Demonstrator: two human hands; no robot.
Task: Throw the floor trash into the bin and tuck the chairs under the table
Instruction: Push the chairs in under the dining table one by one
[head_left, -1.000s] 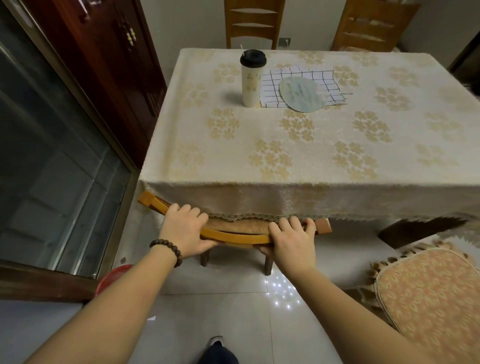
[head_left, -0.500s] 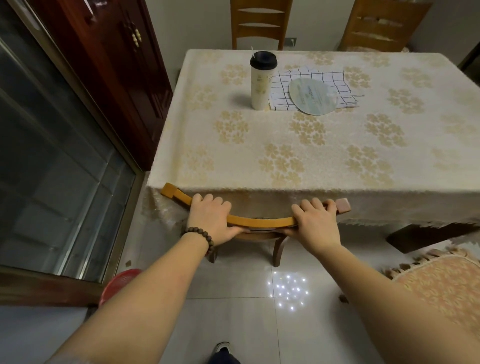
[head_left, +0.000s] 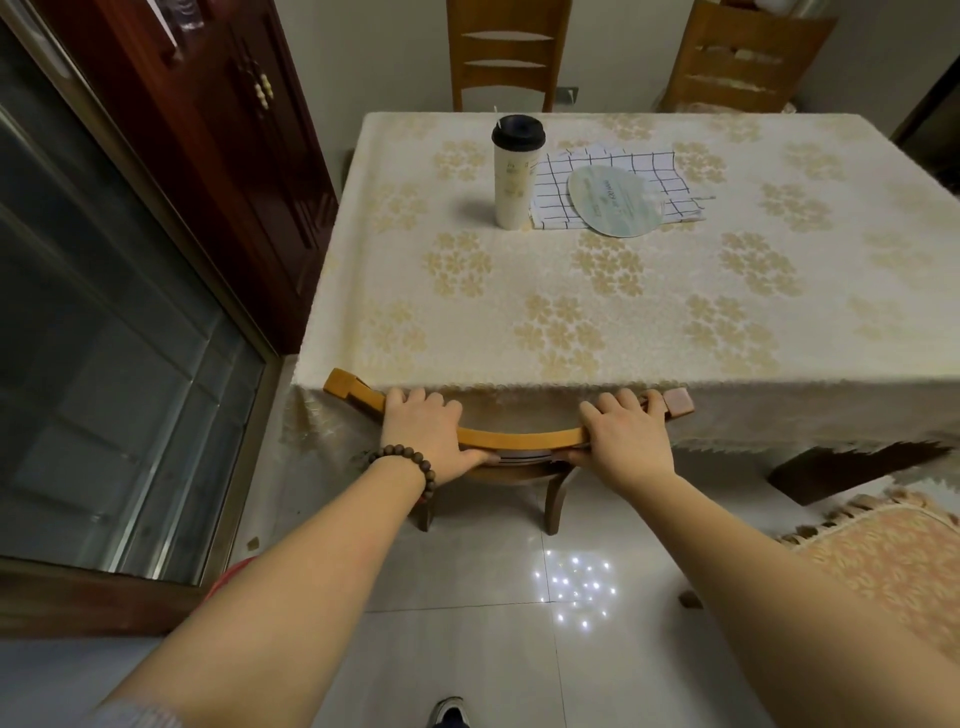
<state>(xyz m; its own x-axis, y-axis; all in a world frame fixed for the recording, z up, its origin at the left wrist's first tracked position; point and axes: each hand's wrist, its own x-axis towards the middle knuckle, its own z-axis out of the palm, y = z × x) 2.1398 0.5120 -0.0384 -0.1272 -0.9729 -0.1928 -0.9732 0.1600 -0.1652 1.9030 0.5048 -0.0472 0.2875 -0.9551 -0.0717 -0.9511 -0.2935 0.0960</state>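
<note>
Tiled floor (head_left: 467, 649), bench (head_left: 597, 291) under a floral cloth, glass door at left. Left hand (head_left: 426, 434) and right hand (head_left: 626, 441) both grip the curved top rail of the chair (head_left: 519, 439), fingers curled over it. Chair seat sits under the bench edge, rail touching the hanging cloth. Cup (head_left: 514, 171), checked cloth (head_left: 613, 176) and fan (head_left: 615, 200) on bench; two chairs at far side; cushion (head_left: 883, 561) at right.

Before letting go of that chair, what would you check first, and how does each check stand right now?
1. Left hand grips the chair's top rail: ok.
2. Right hand grips the rail: ok.
3. Rail meets the tablecloth edge: ok.
4. Seat fully under the table: cannot tell, the cloth hides it.
5. Cup upright, away from the edge: ok.
6. Cushioned chair at right tucked: not ok.
</note>
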